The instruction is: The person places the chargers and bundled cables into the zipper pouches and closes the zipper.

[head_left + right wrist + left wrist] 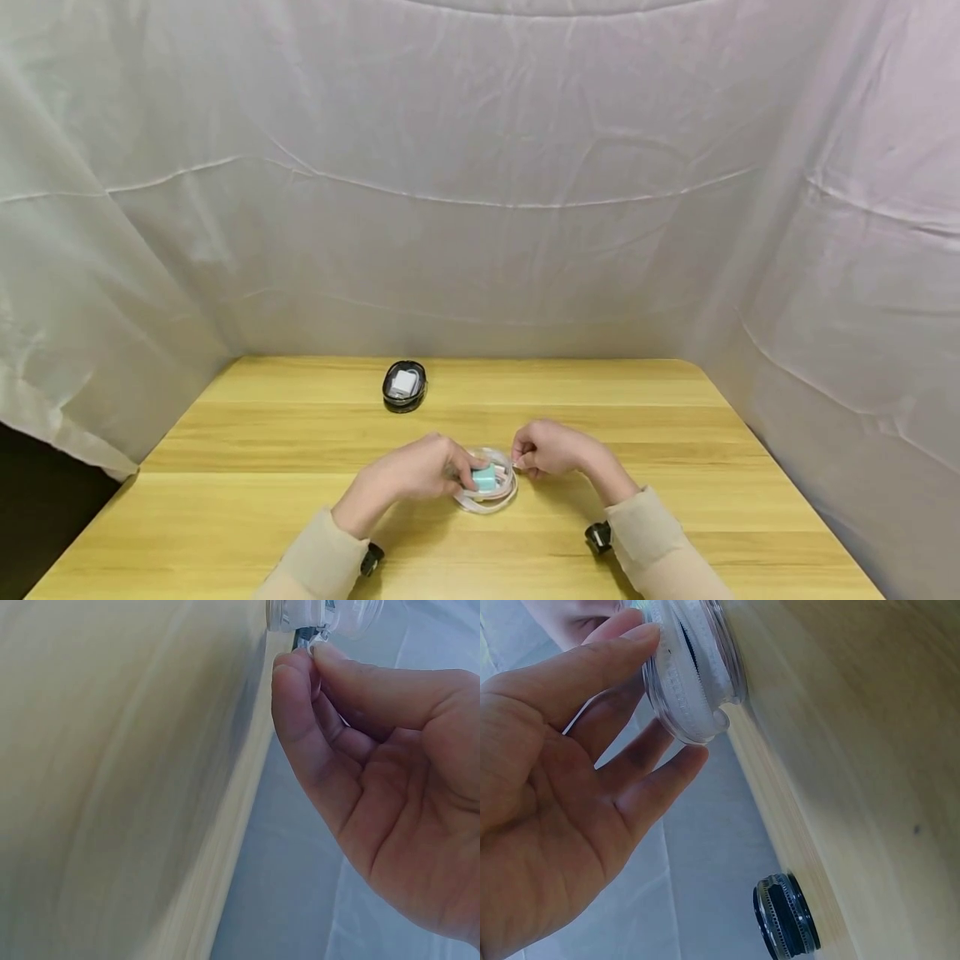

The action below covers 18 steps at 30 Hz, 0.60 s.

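Head: clear case [489,507] on table [570,554], teal block [484,478] inside, between left hand [427,467] and right hand [557,448]. Black case [404,404] farther back, holding white block [405,382].
Left wrist: left grip pinching clear case, white zipper [696,667] facing camera.
Right wrist: right thumb and forefinger pinching small pull tab [306,637] at case edge.

1 wood-grain table [600,396] is carrying your 2 zippered cases: 1 black case [405,406], lying near the far edge; 1 clear case [694,697], resting nearer you.
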Each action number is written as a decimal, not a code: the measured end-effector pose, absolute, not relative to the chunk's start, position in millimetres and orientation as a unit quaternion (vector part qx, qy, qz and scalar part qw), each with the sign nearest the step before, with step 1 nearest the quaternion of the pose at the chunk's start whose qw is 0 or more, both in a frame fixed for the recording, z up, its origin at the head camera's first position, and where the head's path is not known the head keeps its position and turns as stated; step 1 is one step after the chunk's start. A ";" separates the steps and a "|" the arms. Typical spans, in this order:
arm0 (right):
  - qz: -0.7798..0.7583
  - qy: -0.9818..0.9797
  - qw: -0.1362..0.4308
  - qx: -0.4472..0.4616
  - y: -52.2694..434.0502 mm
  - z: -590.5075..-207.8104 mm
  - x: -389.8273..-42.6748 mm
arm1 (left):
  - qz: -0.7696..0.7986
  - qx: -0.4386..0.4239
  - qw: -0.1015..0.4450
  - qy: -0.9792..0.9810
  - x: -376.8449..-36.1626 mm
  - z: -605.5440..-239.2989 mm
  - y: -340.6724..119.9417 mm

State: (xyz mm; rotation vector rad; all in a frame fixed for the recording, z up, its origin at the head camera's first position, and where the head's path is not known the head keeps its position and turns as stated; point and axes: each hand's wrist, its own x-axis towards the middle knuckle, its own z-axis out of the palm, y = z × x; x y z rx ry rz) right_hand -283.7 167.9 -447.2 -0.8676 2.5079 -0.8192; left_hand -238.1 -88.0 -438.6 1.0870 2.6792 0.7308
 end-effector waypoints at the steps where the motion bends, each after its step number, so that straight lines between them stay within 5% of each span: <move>1: -0.290 0.888 0.182 -0.307 168.0 -447.3 -283.9 | 0.245 0.363 0.079 0.896 -238.2 -439.0 -88.2; 18: -0.280 0.889 0.178 -0.314 169.8 -444.1 -282.8 | 0.250 0.349 0.084 0.899 -237.9 -437.8 -87.2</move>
